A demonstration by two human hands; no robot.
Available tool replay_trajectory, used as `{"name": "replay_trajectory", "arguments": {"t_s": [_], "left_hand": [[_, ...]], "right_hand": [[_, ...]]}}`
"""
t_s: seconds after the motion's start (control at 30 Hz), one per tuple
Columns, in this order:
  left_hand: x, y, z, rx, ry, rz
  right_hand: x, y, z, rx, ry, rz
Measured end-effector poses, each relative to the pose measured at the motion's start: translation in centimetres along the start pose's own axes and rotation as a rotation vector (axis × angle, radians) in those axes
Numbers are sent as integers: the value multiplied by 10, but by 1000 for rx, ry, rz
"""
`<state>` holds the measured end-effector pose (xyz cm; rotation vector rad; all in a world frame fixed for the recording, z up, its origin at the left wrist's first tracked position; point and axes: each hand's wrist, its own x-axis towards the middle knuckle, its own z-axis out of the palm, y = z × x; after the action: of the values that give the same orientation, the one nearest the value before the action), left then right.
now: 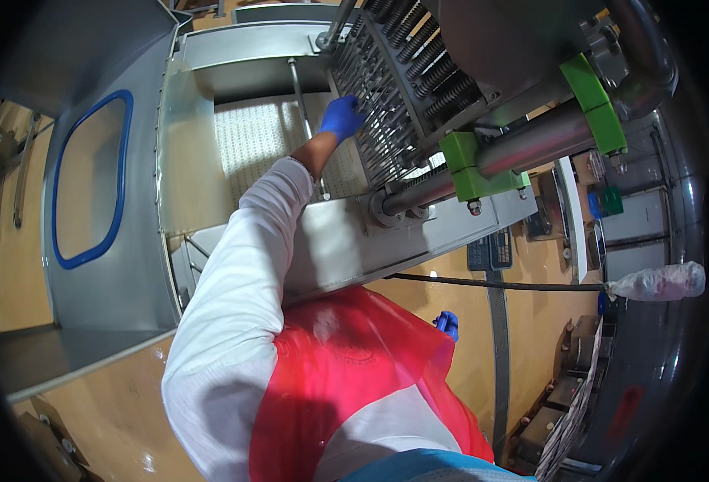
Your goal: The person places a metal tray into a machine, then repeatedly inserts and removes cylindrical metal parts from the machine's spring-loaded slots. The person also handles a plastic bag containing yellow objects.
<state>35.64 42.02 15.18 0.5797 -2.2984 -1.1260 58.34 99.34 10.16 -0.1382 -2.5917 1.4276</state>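
Note:
My left hand [342, 118], in a blue glove, reaches into a steel machine, up against a bank of thin metal needles [380, 120]. Its fingers are curled in among the needle tips; what they grip is hidden. Under the needles and to their left lies a white, dotted conveyor belt [258, 140], crossed by a steel rod [299, 96]. Black coil springs [427, 60] sit above the needles. My right hand [447, 324], also gloved in blue, hangs low beside my red apron [346, 345], partly hidden by it. Its visible fingers are loosely bent and apart, holding nothing.
A thick steel bar [531, 138] with green clamps [467, 167] runs along the machine's right side. At left stands a raised metal cover [141, 177] with a blue-rimmed window [121, 185]. A black hose [499, 283] extends right to a plastic-wrapped end [658, 283].

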Motion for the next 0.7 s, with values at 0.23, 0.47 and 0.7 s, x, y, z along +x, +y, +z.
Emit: {"name": "replay_trajectory", "arguments": {"t_s": [0.23,0.47,0.7], "left_hand": [[30,13,-26,-39,-29,156],[21,30,-31,-184,-40,139],[20,23,-20,-212,157,206]], "right_hand": [[-16,-21,15,-60,65,-27],[5,-32,31,-55,-14,-104],[12,-93,45,-210,-38,-447]]}}
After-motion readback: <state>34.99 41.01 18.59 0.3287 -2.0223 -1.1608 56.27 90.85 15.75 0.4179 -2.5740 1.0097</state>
